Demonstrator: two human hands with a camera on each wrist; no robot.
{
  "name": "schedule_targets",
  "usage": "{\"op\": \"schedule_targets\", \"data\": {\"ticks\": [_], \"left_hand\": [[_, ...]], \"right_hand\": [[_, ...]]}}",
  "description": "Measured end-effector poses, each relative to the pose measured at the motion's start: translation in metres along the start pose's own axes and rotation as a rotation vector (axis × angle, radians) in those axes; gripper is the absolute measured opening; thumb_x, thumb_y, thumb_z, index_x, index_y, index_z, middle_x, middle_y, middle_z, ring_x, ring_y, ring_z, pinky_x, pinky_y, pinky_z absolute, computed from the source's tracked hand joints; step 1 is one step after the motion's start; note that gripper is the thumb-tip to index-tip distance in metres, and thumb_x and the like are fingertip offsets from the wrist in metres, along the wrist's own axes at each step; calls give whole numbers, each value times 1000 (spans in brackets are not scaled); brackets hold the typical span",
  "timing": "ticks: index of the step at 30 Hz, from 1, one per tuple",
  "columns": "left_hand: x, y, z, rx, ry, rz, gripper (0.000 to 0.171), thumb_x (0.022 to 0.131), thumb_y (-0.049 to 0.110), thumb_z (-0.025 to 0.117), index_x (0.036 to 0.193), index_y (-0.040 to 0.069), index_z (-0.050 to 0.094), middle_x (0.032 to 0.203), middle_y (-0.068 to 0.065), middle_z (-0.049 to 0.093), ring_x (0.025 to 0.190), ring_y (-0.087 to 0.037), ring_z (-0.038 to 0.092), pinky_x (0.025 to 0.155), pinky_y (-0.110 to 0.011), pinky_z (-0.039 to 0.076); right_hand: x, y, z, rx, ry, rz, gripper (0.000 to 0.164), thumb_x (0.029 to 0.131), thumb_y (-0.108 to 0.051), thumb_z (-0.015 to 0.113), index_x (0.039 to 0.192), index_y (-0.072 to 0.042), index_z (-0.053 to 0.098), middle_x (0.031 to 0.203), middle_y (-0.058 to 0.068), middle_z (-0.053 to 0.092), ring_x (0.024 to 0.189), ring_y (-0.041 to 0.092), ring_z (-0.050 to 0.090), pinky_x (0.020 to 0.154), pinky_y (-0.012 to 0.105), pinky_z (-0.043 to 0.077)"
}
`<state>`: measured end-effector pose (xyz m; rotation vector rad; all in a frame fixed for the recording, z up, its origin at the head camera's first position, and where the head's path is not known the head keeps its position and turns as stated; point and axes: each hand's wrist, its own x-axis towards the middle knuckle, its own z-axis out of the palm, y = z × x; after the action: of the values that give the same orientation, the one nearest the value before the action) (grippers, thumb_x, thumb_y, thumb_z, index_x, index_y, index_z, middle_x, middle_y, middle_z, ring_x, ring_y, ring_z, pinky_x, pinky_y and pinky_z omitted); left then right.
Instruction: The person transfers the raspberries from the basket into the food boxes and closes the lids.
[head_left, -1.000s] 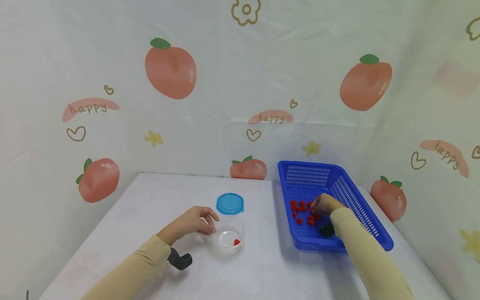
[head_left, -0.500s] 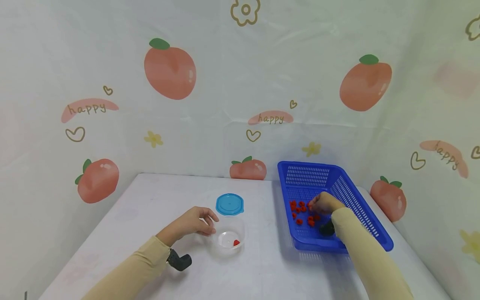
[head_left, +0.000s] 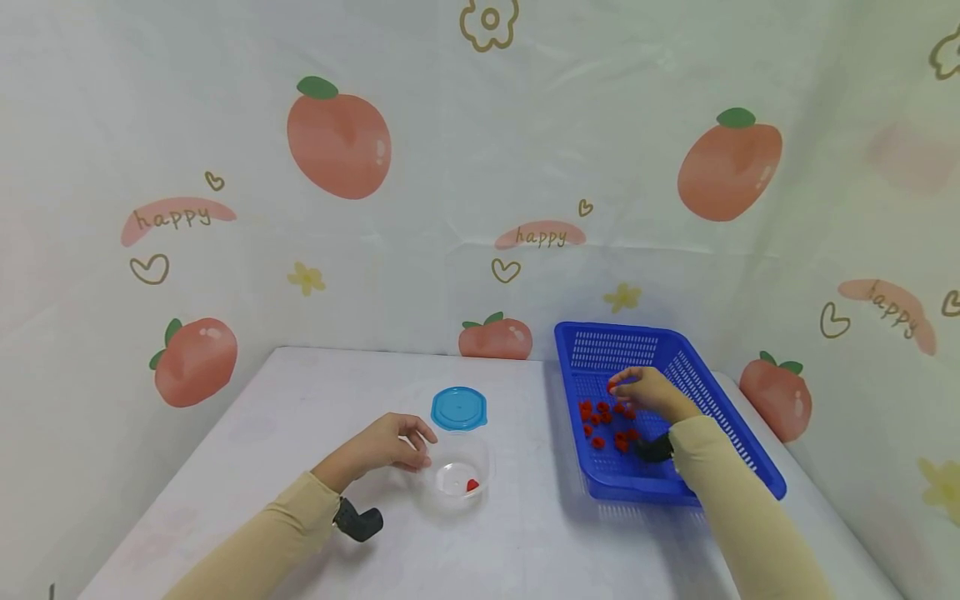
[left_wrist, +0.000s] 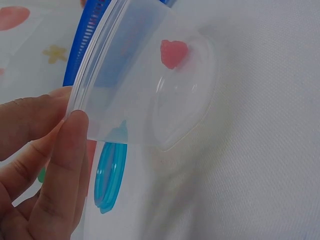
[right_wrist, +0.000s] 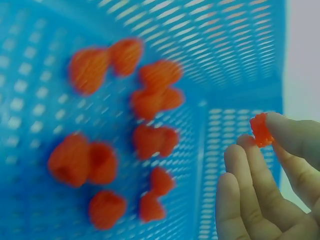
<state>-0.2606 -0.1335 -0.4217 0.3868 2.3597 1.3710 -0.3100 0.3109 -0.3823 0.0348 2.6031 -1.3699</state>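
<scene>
My left hand (head_left: 386,442) pinches the rim of a clear round plastic tub (left_wrist: 125,100), with the thumb on one side and fingers on the other. One raspberry (left_wrist: 173,54) lies on the tub's bottom. Over the blue basket, my right hand (head_left: 651,393) pinches another raspberry (right_wrist: 261,130) between thumb and forefinger, lifted off the basket floor; its other fingers are spread. Several more raspberries (right_wrist: 77,160) lie loose on the basket's slotted floor, blurred in the right wrist view.
The blue basket (head_left: 630,490) stands at the right of the white table (head_left: 525,533), its perforated walls rising around the berries. A light blue lid (head_left: 459,408) lies flat behind the tub. Black wrist devices (head_left: 358,523) sit on both wrists.
My right hand has risen and moved toward the back of the basket, bringing a raspberry up off the floor. My left hand and the tub have stayed in place.
</scene>
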Motion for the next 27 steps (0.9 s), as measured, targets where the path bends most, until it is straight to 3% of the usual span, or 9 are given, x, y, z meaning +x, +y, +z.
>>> {"op": "schedule_targets", "data": {"ticks": [5,9,17,27], "left_hand": [[1,-1,0,2,2,-3,32,81,6,75,109,0,64,85,-6,61,72,-14,63,71,-31,59],[1,-1,0,2,1,-2,32,81,6,75,109,0,63,84,-6,61,72,-14,63,71,-31,59],[1,0,-1,-4,4,-9,32,81,6,75,110,0,63,85,-7,61,73,-14,63,71,-31,60],[0,0,0,-10,4,-10,31,81,5,75,109,0,63,85,-7,60,72,-15,64,71,-31,60]], "right_hand": [[-4,-11,-5,171,18,-67,32,94,-5,59,120,13,53,91,0,67,76,3,64,69,20,56],[-9,-20,-8,244,28,-97,36,96,-9,58,124,11,50,90,-7,65,78,-1,64,71,16,55],[-18,-39,-9,348,11,-177,39,98,-17,57,128,4,46,110,-1,57,93,-1,62,84,17,53],[-36,-69,9,448,20,-255,35,97,-21,58,126,-3,49,113,-3,55,104,5,58,89,15,51]]}}
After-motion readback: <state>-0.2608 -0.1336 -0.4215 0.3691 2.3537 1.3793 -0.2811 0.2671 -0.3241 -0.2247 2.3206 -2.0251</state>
